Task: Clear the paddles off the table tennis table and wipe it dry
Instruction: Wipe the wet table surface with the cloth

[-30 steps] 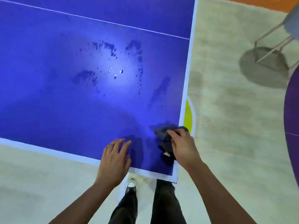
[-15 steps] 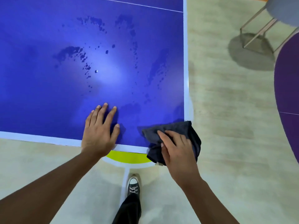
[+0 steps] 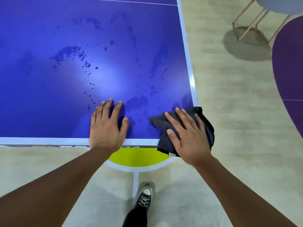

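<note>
Where the near and right edges of the blue desk (image 3: 49,104) meet, a dark cloth (image 3: 207,126) lies bunched over the corner. Part of it is on the desk top and part hangs past both edges. The right hand (image 3: 188,136) presses flat on the cloth, fingers straight and slightly fanned, thumb out to the side, gripping nothing. The left hand (image 3: 106,126) lies palm down on the bare desk top by the near edge, inward from the cloth and apart from it. Its fingers are straight and close together, the thumb spread, and the wrist crosses the desk's white border. Both forearms are bare.

Wet patches (image 3: 68,53) and scattered drops darken the desk top beyond the hands, in a loose arc toward the desk's middle. A smaller smear lies just past the left fingertips. A bright glare of light sits on the desk top among the drops. A thin white line (image 3: 114,1) crosses the far part of the desk.

Below the desk's near edge is pale floor (image 3: 229,112) with a yellow half-circle (image 3: 137,157) outlined in white, and one dark lace-up shoe (image 3: 145,198) with a white toe cap. Off the desk's right edge, toward its far end, stands a chair (image 3: 278,4) on thin metal legs, and beside it is a curved purple patch (image 3: 288,71) of floor.
</note>
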### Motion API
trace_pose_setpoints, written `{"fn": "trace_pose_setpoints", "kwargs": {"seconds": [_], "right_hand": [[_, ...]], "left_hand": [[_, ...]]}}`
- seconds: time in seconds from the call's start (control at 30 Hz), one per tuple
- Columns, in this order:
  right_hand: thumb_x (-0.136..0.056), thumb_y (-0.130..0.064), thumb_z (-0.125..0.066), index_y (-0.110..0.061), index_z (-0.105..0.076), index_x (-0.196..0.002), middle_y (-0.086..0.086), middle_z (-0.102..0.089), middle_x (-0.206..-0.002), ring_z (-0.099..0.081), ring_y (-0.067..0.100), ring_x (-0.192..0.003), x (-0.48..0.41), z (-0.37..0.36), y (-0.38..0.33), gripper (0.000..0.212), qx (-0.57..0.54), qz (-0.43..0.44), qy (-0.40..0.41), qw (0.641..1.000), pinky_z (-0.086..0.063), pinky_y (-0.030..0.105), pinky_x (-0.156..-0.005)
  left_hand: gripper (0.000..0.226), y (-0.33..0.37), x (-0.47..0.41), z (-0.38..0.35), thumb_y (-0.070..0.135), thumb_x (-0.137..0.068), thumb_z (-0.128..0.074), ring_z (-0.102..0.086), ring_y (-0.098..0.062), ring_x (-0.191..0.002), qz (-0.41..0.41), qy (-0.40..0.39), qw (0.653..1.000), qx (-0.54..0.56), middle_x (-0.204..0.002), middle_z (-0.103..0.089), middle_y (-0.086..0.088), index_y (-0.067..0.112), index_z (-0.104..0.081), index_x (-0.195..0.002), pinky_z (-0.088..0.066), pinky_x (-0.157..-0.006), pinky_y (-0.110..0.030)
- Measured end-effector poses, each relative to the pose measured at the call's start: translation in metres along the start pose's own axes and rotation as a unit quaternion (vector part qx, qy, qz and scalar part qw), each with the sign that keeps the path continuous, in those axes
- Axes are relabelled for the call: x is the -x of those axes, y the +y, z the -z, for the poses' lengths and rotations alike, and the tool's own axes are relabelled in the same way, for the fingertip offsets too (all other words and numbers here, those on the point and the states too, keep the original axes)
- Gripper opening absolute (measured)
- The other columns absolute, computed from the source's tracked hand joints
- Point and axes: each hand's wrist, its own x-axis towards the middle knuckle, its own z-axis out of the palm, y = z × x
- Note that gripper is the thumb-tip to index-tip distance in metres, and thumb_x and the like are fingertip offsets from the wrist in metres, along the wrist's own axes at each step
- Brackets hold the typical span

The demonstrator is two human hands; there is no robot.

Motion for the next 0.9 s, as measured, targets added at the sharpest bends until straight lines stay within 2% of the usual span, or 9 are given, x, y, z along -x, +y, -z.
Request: {"fn": "trace_pose_setpoints", "kwargs": {"seconds": [0.1, 0.37, 0.43, 0.53, 0.6, 0.7, 0.9], "right_hand": [[-0.108, -0.053, -0.019, -0.037, -0.027, -0.161, -0.001, -0.025, -0.169, -0.018, 0.016, -0.157, -0.005, -0.002, -0.001, 0.056, 0.005, -0.009, -0.015, 1.000, -0.015, 0.052, -0.126], [-0.109, -0.049, -0.021, -0.033, -0.023, -0.163, 0.000, -0.019, -0.170, -0.011, 0.017, -0.158, -0.020, 0.000, -0.006, 0.056, -0.005, -0.032, -0.024, 0.999, -0.015, 0.055, -0.126], [-0.109, -0.049, -0.021, -0.033, -0.020, -0.163, -0.001, -0.017, -0.171, -0.008, 0.016, -0.159, -0.022, -0.001, -0.006, 0.056, -0.009, -0.031, -0.031, 0.999, -0.014, 0.055, -0.126], [-0.109, -0.049, -0.022, -0.034, -0.020, -0.163, -0.002, -0.018, -0.171, -0.006, 0.015, -0.159, -0.049, -0.002, -0.006, 0.056, -0.010, -0.058, -0.026, 0.998, -0.014, 0.054, -0.126], [-0.109, -0.050, -0.020, -0.034, -0.019, -0.163, -0.001, -0.017, -0.171, -0.004, 0.014, -0.159, -0.081, -0.004, -0.005, 0.057, -0.010, -0.082, -0.030, 0.996, -0.013, 0.054, -0.126], [-0.109, -0.051, -0.018, -0.035, -0.016, -0.164, -0.002, -0.014, -0.172, 0.001, 0.013, -0.158, -0.121, -0.007, 0.003, 0.057, -0.007, -0.077, -0.045, 0.996, -0.012, 0.054, -0.126], [-0.109, -0.051, -0.018, -0.037, -0.014, -0.163, -0.003, -0.013, -0.172, 0.001, 0.012, -0.158, -0.181, -0.014, 0.021, 0.057, -0.007, -0.094, -0.034, 0.995, -0.010, 0.052, -0.127]], "left_hand": [[0.063, 0.000, 0.001, 0.000, 0.050, -0.100, -0.028, -0.026, -0.034, -0.150, 0.004, -0.002, 1.000, -0.002, -0.162, -0.033, -0.012, 0.021, -0.038, -0.155, -0.020, -0.123, -0.050], [0.062, 0.002, 0.000, 0.002, 0.046, -0.098, -0.036, -0.029, -0.037, -0.149, -0.003, -0.008, 1.000, -0.015, -0.160, -0.035, -0.014, 0.017, -0.041, -0.153, -0.023, -0.122, -0.051], [0.059, 0.001, -0.004, 0.003, 0.044, -0.097, -0.038, -0.036, -0.039, -0.144, 0.000, -0.003, 1.000, -0.001, -0.156, -0.039, -0.015, 0.016, -0.048, -0.148, -0.029, -0.118, -0.052], [0.050, 0.004, -0.024, 0.008, 0.039, -0.094, -0.041, -0.048, -0.040, -0.124, 0.007, 0.017, 1.000, 0.025, -0.142, -0.049, -0.015, 0.011, -0.059, -0.131, -0.039, -0.103, -0.052], [0.047, 0.006, -0.051, 0.009, 0.036, -0.093, -0.041, -0.050, -0.040, -0.117, -0.017, 0.016, 0.999, 0.024, -0.139, -0.051, -0.014, 0.010, -0.061, -0.126, -0.040, -0.100, -0.051], [0.045, 0.008, -0.102, 0.003, 0.032, -0.093, -0.043, -0.051, -0.041, -0.118, -0.057, 0.011, 0.998, 0.026, -0.140, -0.050, -0.015, 0.009, -0.060, -0.128, -0.039, -0.102, -0.051], [0.046, 0.006, -0.221, -0.006, 0.027, -0.093, -0.041, -0.047, -0.038, -0.126, -0.054, 0.014, 0.998, 0.039, -0.141, -0.049, -0.014, 0.010, -0.054, -0.134, -0.035, -0.107, -0.050]]}}
